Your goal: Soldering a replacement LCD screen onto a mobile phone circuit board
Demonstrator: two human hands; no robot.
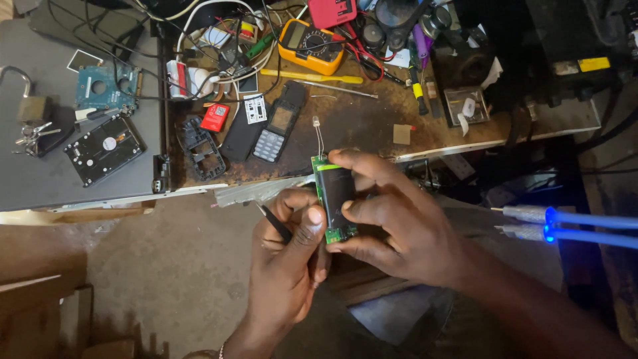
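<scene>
My right hand (392,219) grips a small green circuit board with a dark screen (335,196), fingers along its top and right edge, thumb on its face. Two thin wires with a tiny bulb (318,133) stick up from the board's top. My left hand (289,256) holds a thin black tool like tweezers (274,221), its thumb pressing the board's lower left edge. Both hands hover in front of the workbench edge (266,189).
The cluttered bench holds a dark mobile phone (279,123), a black phone frame (199,149), a yellow multimeter (311,45), a yellow screwdriver (312,76), tangled cables, a hard drive (104,148), a padlock with keys (30,113). Two blue-lit probes (565,226) jut in at right.
</scene>
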